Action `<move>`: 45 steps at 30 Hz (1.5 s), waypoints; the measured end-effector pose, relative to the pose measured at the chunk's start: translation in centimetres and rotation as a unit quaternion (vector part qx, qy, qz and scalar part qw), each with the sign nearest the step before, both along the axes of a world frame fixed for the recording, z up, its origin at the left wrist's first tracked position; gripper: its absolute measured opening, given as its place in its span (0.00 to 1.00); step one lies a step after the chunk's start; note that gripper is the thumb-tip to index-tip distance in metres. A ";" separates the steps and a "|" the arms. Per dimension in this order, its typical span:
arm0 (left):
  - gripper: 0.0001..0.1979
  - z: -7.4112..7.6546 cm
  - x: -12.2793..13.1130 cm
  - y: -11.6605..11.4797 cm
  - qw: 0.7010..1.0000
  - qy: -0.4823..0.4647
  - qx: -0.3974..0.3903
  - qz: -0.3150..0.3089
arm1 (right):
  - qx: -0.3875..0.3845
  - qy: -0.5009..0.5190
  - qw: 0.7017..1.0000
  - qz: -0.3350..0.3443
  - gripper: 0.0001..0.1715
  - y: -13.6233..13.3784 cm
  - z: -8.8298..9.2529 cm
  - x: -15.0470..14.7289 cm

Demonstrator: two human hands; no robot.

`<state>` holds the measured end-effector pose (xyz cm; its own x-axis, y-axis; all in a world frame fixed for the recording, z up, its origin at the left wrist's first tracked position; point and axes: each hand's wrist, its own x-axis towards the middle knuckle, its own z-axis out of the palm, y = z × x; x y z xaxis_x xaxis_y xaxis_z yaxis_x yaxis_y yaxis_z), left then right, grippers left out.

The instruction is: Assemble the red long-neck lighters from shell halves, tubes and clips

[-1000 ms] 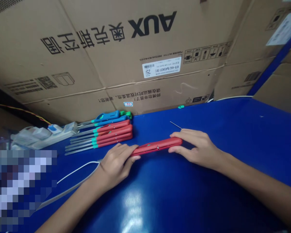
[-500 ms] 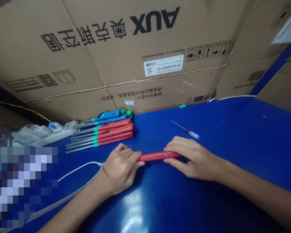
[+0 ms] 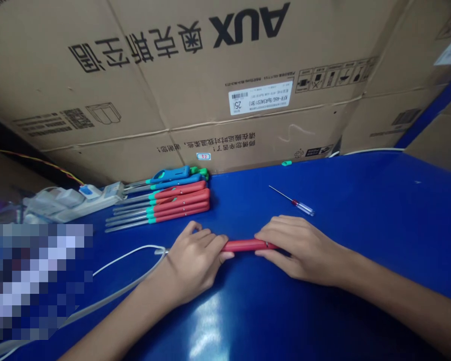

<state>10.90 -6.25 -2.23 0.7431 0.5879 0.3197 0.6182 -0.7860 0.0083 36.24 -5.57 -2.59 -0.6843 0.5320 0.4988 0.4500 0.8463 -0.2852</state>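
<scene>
A red lighter-like tool (image 3: 244, 245) lies level between my hands over the blue table. My left hand (image 3: 201, 255) is closed around its left part, and a metal tip shows just left of that hand. The fingers of my right hand (image 3: 293, 248) pinch its right end from above and below. Behind my left hand, several red lighters (image 3: 182, 203) lie in a row with their metal rods to the left. Two blue lighters (image 3: 173, 174) lie at the back of that row. A screwdriver (image 3: 302, 206) with a clear handle rests behind my right hand.
A large cardboard box (image 3: 195, 90) stands along the back of the blue table (image 3: 346, 200). At the left are a white power strip (image 3: 86, 203) and a white cable (image 3: 124, 293). A small green piece (image 3: 286, 163) lies by the box.
The red tool has turned about its length, so its seam line no longer shows between my hands. Both hands sit slightly farther right in view, and the metal tip now shows.
</scene>
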 end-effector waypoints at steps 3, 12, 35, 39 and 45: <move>0.12 0.1 -0.3 0.3 1.000 -0.013 0.005 -0.007 | 0.009 0.022 1.000 0.002 0.08 0.3 0.1 0.3; 0.12 0.6 -0.4 0.3 1.000 -0.001 0.006 -0.017 | -0.066 0.008 0.998 0.000 0.08 0.6 0.2 0.8; 0.15 -1.6 1.5 -0.2 0.977 -0.143 -0.157 0.008 | -0.097 -0.188 0.881 -0.424 0.16 17.0 0.0 6.8; 0.16 -1.6 1.3 -0.3 0.973 -0.163 -0.165 0.006 | -0.106 -0.131 0.896 -0.411 0.13 16.4 0.7 5.5; 0.14 -1.4 0.7 -0.1 0.977 -0.198 -0.072 0.026 | -0.104 -0.031 0.961 -0.252 0.12 10.3 2.1 0.9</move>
<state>11.64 -6.34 -3.59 0.5455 0.6812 0.4882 0.5827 -0.7270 0.3633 37.17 4.74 -0.47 -0.3377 0.8883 0.3113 0.8102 0.4427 -0.3842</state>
